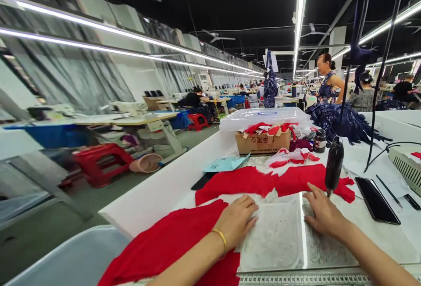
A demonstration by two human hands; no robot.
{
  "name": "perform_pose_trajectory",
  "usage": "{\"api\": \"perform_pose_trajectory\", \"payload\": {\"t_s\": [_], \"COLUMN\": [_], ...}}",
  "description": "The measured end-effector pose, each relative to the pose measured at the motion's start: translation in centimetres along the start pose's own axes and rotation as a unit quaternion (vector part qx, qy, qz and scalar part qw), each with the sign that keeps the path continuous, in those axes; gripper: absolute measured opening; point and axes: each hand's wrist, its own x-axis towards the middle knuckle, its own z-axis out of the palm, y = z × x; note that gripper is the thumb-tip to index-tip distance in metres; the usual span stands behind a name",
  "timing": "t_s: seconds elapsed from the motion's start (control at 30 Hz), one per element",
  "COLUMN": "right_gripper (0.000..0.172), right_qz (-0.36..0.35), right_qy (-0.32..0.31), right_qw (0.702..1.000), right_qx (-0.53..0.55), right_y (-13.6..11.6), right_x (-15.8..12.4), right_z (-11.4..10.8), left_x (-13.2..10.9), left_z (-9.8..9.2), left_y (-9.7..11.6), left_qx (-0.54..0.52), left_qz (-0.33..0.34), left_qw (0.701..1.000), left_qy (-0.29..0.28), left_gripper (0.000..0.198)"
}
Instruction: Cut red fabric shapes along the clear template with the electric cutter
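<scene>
My left hand [236, 219], with a gold bangle at the wrist, rests at the edge of a large red cloth [171, 237], its fingers bent over the cloth's right side and the clear plate [276, 233]. Whether it grips the cloth cannot be made out. My right hand [324, 211] lies with fingers apart on the plate's right part, just below a black hand tool [334, 163] hanging on a cord. Beyond both hands a long red fabric strip [243, 180] stretches across the table. A measuring tape [296, 279] runs along the near edge.
A cardboard box [263, 143] of red scraps stands behind the strip, with a clear lidded bin [263, 117] behind it. At right lie a black phone [377, 200] and a pen [389, 191]. A translucent tub [82, 255] is lower left. People are in the background.
</scene>
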Motion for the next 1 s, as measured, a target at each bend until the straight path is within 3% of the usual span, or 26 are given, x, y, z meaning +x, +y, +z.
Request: {"api": "perform_pose_trajectory", "payload": {"t_s": [0.17,0.37,1.0], "right_gripper": [0.056,0.057,0.043], "right_qz": [0.007,0.01,0.053], "right_qy": [0.019,0.026,0.025], "right_qw": [0.999,0.997,0.997], "right_qx": [0.045,0.067,0.058], "right_y": [1.4,2.4,2.3], "right_x": [1.3,0.8,0.9], "right_z": [0.6,1.4,0.9], "left_x": [4.3,7.1,7.2], "left_z": [0.6,1.1,-0.3], "left_y": [3.7,5.2,5.7], "left_qx": [0.017,0.035,0.094], "left_qz": [0.039,0.024,-0.036], "left_qw": [0.998,0.998,0.988], "left_qy": [-0.036,-0.055,-0.117], "left_gripper": [0.006,0.01,0.019]}}
